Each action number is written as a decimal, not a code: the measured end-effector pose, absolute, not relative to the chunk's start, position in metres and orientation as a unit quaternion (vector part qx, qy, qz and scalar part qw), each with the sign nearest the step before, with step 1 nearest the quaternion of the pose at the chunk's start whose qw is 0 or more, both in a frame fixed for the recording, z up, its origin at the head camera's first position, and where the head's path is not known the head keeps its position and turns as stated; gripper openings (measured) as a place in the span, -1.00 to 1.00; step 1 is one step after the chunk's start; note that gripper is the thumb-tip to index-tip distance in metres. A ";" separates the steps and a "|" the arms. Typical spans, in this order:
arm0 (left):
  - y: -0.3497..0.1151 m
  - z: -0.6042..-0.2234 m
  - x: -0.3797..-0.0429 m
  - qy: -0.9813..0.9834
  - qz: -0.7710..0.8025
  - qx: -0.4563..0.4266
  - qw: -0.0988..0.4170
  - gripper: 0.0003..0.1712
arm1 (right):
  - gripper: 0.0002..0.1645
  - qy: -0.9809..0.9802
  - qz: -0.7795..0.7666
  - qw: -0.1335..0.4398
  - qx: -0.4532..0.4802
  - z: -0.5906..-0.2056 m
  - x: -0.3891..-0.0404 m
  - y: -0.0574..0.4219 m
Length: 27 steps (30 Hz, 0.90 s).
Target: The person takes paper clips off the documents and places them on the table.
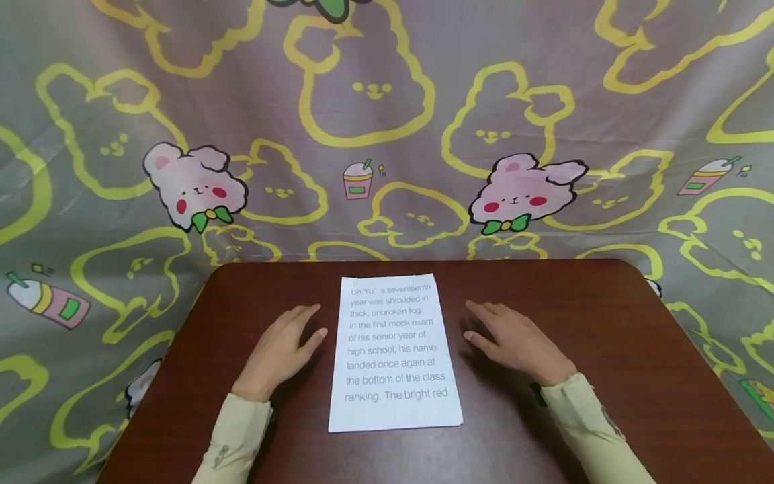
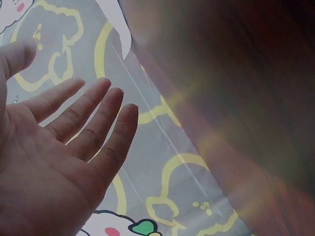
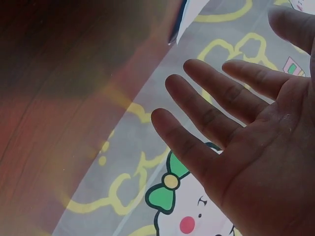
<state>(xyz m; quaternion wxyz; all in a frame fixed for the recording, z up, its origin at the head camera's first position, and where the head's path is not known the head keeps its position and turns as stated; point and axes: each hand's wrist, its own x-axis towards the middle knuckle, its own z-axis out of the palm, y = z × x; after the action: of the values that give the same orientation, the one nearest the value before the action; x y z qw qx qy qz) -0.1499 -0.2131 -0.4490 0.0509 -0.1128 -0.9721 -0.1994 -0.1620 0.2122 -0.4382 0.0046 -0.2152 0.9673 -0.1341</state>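
Note:
A stack of printed paper (image 1: 396,353) lies on the brown table, large English text facing up. To its left is my left hand (image 1: 283,351), apart from the sheets, fingers extended and holding nothing. On the other side my right hand (image 1: 519,339) mirrors it, also apart from the paper. In the left wrist view the left palm (image 2: 54,157) shows bare with the fingers spread. The right wrist view shows an equally bare right palm (image 3: 261,147). A white corner of the paper (image 3: 192,19) appears at the top there.
The dark brown table (image 1: 653,376) has rounded far corners. Behind it and at both sides hangs a grey curtain (image 1: 411,161) with yellow bear outlines, white rabbit faces and drink cups. A small clip-like mark (image 1: 355,282) shows at the paper's top left edge.

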 end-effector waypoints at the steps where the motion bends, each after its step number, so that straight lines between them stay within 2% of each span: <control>1: -0.213 -0.449 -0.150 -0.972 -0.201 -0.114 0.051 -0.32 | -0.22 0.967 -0.133 0.004 -0.216 -0.438 -0.162 0.211; 11: -0.208 -0.450 -0.151 -0.967 -0.221 -0.119 0.042 -0.38 | -0.24 0.966 -0.122 -0.001 -0.228 -0.440 -0.161 0.201; 27: -0.202 -0.453 -0.151 -0.960 -0.238 -0.138 0.043 -0.46 | -0.31 0.967 -0.128 0.024 -0.218 -0.448 -0.164 0.193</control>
<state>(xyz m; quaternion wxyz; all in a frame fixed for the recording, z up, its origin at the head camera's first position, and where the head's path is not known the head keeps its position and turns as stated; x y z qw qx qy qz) -0.1508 -0.2023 -0.4528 0.0434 -0.1378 -0.9605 -0.2379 -0.1636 0.1934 -0.4481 0.0242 -0.2177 0.9672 -0.1283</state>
